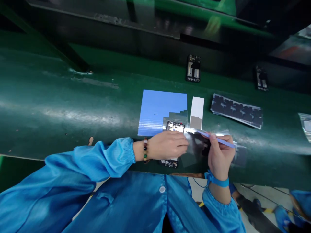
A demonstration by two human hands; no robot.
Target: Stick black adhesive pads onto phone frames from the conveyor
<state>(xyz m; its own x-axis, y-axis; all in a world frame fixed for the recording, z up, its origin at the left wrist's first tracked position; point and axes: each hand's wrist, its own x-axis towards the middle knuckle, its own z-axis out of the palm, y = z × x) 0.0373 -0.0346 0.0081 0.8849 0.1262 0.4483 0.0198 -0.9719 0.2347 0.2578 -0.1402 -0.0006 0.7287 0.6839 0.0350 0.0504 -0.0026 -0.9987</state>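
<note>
An opened phone (pixel 175 126) with bare circuit parts lies near the bench's front edge. My left hand (pixel 168 144) lies across its middle with the fingers curled over its right side, hiding much of it. In my right hand (pixel 220 155) is a pair of lilac tweezers (pixel 218 139), pinched between thumb and fingers. Their bright tips reach the phone's upper right edge. Under the phone's top end is a blue sheet stack (pixel 162 103), partly covered by clear film. Thin clear and dark film sheets (pixel 194 152) lie between my hands.
A white and grey strip (pixel 197 110) and a stack of black die-cut sheets (pixel 236 110) lie to the right. Two more opened phones (pixel 193 68), (pixel 261 78) sit further back. A dark shelf edge (pixel 109 19) crosses behind. A clear packet (pixel 306 125) is at far right.
</note>
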